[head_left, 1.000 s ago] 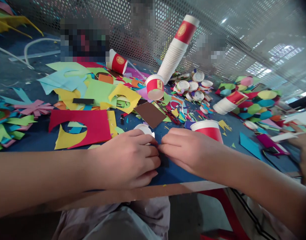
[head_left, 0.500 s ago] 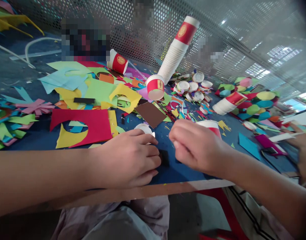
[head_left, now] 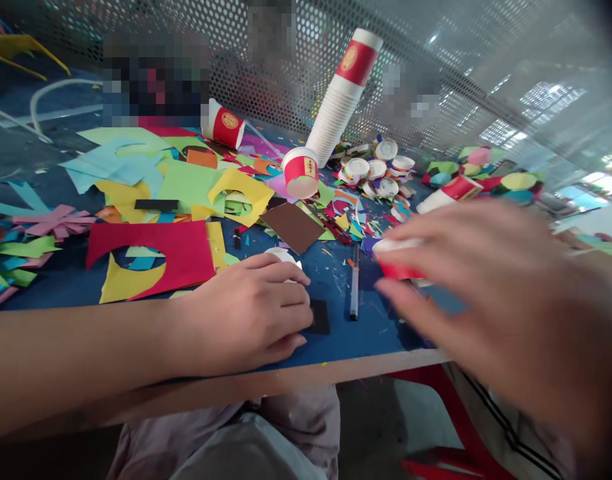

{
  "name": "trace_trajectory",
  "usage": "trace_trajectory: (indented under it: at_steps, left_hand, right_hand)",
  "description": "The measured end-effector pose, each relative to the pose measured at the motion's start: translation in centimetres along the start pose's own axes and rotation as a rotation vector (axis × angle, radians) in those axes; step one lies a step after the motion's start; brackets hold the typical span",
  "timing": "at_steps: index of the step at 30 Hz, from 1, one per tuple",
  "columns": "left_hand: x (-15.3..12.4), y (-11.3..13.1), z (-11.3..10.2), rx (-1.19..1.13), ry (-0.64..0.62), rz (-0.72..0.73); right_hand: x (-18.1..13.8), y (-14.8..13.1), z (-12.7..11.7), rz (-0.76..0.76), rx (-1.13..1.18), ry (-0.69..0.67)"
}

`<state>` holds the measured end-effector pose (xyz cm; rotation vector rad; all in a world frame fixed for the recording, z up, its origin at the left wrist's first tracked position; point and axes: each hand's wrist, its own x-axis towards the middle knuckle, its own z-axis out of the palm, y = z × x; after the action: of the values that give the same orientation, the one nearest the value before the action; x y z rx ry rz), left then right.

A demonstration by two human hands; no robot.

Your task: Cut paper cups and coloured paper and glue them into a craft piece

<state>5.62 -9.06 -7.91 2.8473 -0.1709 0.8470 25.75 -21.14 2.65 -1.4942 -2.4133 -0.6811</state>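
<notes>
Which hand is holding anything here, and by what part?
The left hand pins a small black paper piece to the blue table by its left edge. The right hand is motion-blurred, open, and appears to hold nothing.

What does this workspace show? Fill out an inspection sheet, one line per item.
Surface: blue table with a pale front edge, littered with paper bits.
Job's things: small black paper piece under the left hand's fingertips; white cup base behind that hand; pen lying beside it.
Clutter: red sheet with a curved cutout, brown square, cup stack leaning on the mesh, loose cup bottoms.
Hands: left hand resting flat on the table; right hand blurred, raised in front of a red cup.
Cables: nothing seen.
Surroundings: perforated metal mesh behind the table.
</notes>
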Motion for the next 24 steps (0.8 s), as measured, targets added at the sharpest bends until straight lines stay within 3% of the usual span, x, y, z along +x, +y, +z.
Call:
trace_trajectory:
  at_steps: [4,5,12,16,19,24]
  left_hand:
    - [0.1,0.1,-0.5,-0.023,-0.004,-0.027]
    - [0.1,0.2,-0.7,-0.031,0.006,-0.043]
    - [0.1,0.6,-1.7,-0.11,0.113,-0.107]
    - [-0.4,0.5,-1.9,-0.231,0.164,-0.113]
    - [-0.5,0.3,-1.9,-0.298,0.202,-0.15]
    - [-0.1,0.5,-2.0,-0.255,0.18,-0.141]
  right_hand:
    - [-1.8,-3.3,3.8,0.075,0.194,-0.227]
    - [-2.1,-3.8,4.5,0.089,0.231,-0.232]
    - [-4.8,-5.4,5.4,0.069,0.205,-0.023]
    - [-6.6,-6.3,5.1,0.12,0.258,0.01]
    - [-7.2,-6.8,5.0,0.227,0.397,0.068]
    - [-6.4,-7.9,6.3,0.602,0.416,0.233]
